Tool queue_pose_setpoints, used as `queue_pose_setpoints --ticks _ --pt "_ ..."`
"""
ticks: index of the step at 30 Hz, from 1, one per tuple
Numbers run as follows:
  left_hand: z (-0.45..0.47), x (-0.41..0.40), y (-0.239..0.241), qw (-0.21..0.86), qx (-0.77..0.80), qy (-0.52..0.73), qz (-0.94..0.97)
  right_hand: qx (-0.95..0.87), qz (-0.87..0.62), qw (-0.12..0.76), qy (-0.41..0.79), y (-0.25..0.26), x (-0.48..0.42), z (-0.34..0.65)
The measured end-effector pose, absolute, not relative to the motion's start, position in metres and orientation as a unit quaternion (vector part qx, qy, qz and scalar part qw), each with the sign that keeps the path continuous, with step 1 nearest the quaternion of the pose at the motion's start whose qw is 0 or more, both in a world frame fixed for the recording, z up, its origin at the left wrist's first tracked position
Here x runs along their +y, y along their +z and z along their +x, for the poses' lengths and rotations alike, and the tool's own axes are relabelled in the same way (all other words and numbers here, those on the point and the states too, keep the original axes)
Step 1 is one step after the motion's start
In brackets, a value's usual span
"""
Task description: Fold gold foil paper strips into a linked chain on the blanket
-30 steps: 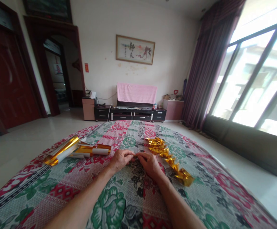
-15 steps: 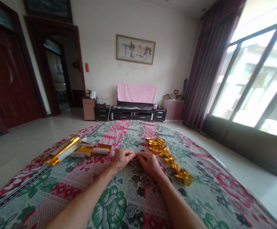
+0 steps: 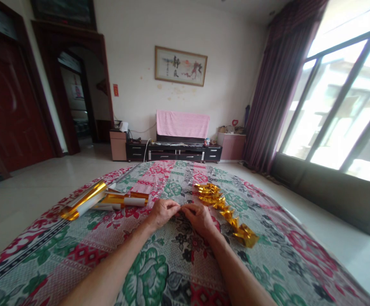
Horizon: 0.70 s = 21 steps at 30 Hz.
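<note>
Over the middle of the flowered tablecloth (image 3: 172,189), my left hand (image 3: 163,213) and my right hand (image 3: 200,217) meet fingertip to fingertip. Both are closed in a pinch. Whatever lies between the fingers is hidden or too small to make out. Just right of my right hand, several folded gold foil pieces (image 3: 223,208) lie in a slanting row. On the left side, away from my left hand, are curled sheets of gold foil with white backing (image 3: 84,202), and another such sheet (image 3: 135,199) rests beside them.
The cloth covers a large rounded table. Beyond it stands a low black TV cabinet (image 3: 177,152), with a pink cloth (image 3: 183,123) draped over the screen. Purple curtains (image 3: 277,89) and windows are on the right. A dark red door (image 3: 12,93) is on the left.
</note>
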State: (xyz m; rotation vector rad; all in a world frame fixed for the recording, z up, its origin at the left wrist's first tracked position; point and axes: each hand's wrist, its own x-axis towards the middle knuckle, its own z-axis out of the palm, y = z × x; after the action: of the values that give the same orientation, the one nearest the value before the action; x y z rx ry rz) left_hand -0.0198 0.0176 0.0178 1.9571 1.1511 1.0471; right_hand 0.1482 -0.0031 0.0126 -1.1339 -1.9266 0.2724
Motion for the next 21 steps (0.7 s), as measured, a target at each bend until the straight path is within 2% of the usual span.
queue_pose_setpoints --ticks 9,21 --pt "-0.025 0.02 0.017 0.397 0.443 0.388 0.704 -0.764 -0.462 0.437 0.104 0.015 -0.005 0.149" --pt "-0.031 0.027 0.012 0.416 0.424 0.373 0.712 -0.763 -0.477 0.42 0.118 0.012 -0.001 0.152"
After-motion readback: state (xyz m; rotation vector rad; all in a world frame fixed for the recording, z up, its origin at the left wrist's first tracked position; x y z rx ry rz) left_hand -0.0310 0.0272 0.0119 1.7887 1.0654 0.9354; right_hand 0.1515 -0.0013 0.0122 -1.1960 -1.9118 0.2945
